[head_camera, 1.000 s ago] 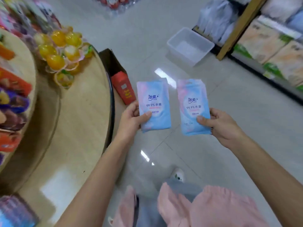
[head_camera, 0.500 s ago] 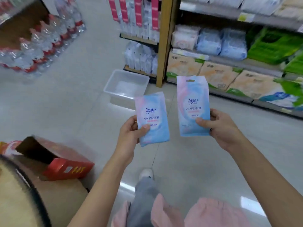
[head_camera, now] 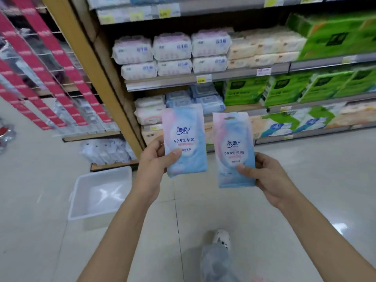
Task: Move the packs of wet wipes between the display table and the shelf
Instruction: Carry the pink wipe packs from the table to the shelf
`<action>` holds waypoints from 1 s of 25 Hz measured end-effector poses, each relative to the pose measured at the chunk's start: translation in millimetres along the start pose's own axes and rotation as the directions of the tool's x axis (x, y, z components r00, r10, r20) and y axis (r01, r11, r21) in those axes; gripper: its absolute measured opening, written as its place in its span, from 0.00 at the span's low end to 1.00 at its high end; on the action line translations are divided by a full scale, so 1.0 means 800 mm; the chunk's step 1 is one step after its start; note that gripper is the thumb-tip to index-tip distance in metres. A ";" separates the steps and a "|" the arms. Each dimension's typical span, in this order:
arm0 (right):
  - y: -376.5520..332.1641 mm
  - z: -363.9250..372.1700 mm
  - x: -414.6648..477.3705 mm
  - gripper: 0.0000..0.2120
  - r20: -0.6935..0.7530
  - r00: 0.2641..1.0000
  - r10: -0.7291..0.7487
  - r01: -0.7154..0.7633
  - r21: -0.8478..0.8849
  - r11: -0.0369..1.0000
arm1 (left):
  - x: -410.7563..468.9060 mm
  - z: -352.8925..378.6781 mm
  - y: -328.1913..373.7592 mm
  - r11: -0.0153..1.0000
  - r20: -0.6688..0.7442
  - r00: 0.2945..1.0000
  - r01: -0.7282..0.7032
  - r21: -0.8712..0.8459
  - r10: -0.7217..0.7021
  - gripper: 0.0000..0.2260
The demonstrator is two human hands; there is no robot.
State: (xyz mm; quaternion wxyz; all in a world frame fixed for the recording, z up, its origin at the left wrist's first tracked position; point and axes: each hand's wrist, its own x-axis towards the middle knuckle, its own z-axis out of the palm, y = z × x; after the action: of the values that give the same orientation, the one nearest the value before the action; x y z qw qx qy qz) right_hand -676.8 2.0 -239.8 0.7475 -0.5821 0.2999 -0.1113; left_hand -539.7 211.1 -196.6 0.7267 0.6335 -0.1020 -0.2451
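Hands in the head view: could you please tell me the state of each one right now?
Left hand: grips the left pack of wet wipes, thumb on its front.
Right hand: grips the right pack of wet wipes likewise.

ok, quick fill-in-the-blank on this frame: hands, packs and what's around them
The left hand and right hand hold ____ pack of wipes each: left pack, right pack.
The white bin sits on the ____.
The bulky packs at the shelf's right end are ____.
Missing: one; floor; green.
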 end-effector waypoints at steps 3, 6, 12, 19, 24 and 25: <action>-0.052 -0.042 0.081 0.17 -0.020 0.997 -0.071 0.072 0.028 0.997 | 0.087 0.068 0.013 0.999 0.042 0.999 -0.026 -0.028 0.028 0.12; -0.115 -0.078 0.153 0.12 -0.055 0.988 -0.143 0.144 0.012 0.989 | 0.161 0.126 0.030 0.997 0.057 0.998 -0.036 -0.066 0.039 0.13; -0.215 -0.125 0.264 0.31 -0.078 0.962 -0.263 0.266 0.032 0.963 | 0.288 0.202 0.067 0.996 0.096 0.994 -0.043 -0.079 0.051 0.12; -0.327 -0.162 0.390 0.27 -0.127 0.914 -0.386 0.397 0.082 0.914 | 0.460 0.271 0.147 0.985 0.184 0.968 -0.157 -0.075 0.168 0.12; -0.383 -0.190 0.452 0.40 -0.134 0.890 -0.436 0.447 0.066 0.892 | 0.548 0.330 0.189 0.973 0.230 0.946 -0.214 -0.083 0.228 0.12; -0.391 -0.197 0.464 0.41 -0.128 0.888 -0.442 0.454 0.076 0.888 | 0.561 0.341 0.191 0.972 0.229 0.945 -0.221 -0.083 0.235 0.12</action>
State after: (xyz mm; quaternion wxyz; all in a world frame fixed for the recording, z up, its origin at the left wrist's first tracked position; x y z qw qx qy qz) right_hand -415.5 -409.4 -87.9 0.7136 -0.5892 0.1910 -0.3275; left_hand -244.8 -232.3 -72.7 0.7502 0.5632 -0.2537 -0.2360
